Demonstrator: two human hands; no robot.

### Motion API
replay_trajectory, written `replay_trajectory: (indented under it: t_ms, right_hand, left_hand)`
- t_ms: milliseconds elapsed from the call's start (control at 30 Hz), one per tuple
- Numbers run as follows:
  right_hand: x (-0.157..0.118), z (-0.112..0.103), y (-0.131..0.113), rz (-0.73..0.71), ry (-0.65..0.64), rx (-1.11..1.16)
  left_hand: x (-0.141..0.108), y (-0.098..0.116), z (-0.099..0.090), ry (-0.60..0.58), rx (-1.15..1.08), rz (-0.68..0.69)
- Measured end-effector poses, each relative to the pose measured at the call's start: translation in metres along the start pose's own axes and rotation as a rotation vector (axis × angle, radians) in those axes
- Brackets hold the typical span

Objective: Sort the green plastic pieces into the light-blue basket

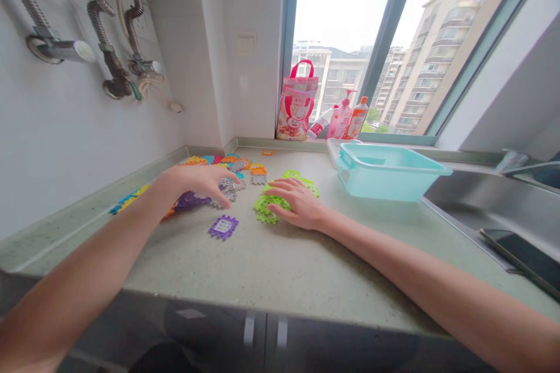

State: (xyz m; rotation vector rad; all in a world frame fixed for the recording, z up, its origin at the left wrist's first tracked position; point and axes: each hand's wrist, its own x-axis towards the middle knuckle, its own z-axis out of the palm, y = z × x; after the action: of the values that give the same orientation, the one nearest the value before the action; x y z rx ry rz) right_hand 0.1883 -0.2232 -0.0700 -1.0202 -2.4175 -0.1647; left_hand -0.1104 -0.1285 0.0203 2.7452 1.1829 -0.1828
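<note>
My left hand (203, 180) hovers with its fingers apart over a spread of notched plastic pieces, and no piece shows in it. Below it lie grey pieces (228, 191) and purple pieces (192, 200), partly hidden by the hand and forearm. A single purple piece (223, 227) with a pale printed centre lies apart, nearer the counter's front. My right hand (297, 201) rests on a cluster of lime green pieces (265, 208), fingers spread over them. Farther back are orange pieces (259, 170); yellow and blue pieces (131, 198) lie left of my left forearm.
A turquoise plastic tub (389, 178) stands right of the green pieces, beside the steel sink (476, 198). A dark phone-like slab (525, 253) lies at the sink's edge. Bottles (345, 119) and a red-handled bag (297, 105) stand on the window sill. Pipes run along the left wall.
</note>
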Motion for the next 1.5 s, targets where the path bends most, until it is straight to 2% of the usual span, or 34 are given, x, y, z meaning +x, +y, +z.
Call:
replay_trajectory:
  t_ms: [67, 167, 267, 333, 367, 467, 533, 600, 700, 800, 967, 1067, 1233, 1400, 1500]
  right_hand:
    - [-0.002, 0.000, 0.000, 0.003, -0.016, -0.009]
    - [-0.002, 0.000, 0.000, -0.040, -0.059, -0.005]
    - [0.001, -0.008, 0.008, -0.010, -0.007, -0.029]
    - [0.001, -0.022, 0.020, 0.029, 0.022, -0.074]
    - [-0.001, -0.030, 0.027, 0.052, 0.028, -0.093]
    - [-0.021, -0.050, 0.051, 0.146, 0.043, -0.066]
    - [-0.040, -0.052, 0.064, 0.202, 0.053, -0.009]
    - [-0.058, -0.044, 0.075, 0.239, 0.018, 0.002]
    - [-0.070, -0.027, 0.084, 0.305, -0.047, 0.006]
    - [-0.065, -0.022, 0.085, 0.276, -0.085, 0.022]
    - [-0.063, -0.035, 0.083, 0.229, -0.145, 0.015]
    - [-0.066, -0.041, 0.082, 0.218, -0.162, -0.019]
    - [-0.066, -0.047, 0.077, 0.225, -0.120, -0.051]
    - [-0.064, -0.049, 0.072, 0.214, -0.066, -0.071]
    - [-0.063, -0.049, 0.072, 0.231, -0.013, -0.081]
  left_hand:
    - [-0.003, 0.015, -0.002, -0.040, -0.040, 0.068]
    - [-0.004, 0.032, 0.002, -0.202, -0.110, 0.181]
    - [-0.001, 0.031, 0.009, -0.281, -0.128, 0.201]
    - [0.002, 0.025, 0.011, -0.234, -0.095, 0.158]
    - [0.004, 0.022, 0.013, -0.172, -0.064, 0.135]
    - [0.013, 0.025, 0.020, 0.152, 0.049, 0.106]
    - [0.024, 0.035, 0.031, 0.364, 0.089, 0.161]
    - [0.039, 0.044, 0.045, 0.449, 0.099, 0.246]
    - [0.061, 0.047, 0.066, 0.379, 0.094, 0.292]
    - [0.076, 0.034, 0.076, 0.304, 0.068, 0.227]
    - [0.081, 0.004, 0.075, 0.312, 0.098, 0.133]
    - [0.075, 0.000, 0.070, 0.347, 0.156, 0.153]
    - [0.056, 0.023, 0.059, 0.471, 0.188, 0.298]
    - [0.038, 0.057, 0.055, 0.373, 0.055, 0.517]
    - [0.032, 0.071, 0.055, 0.361, 0.036, 0.624]
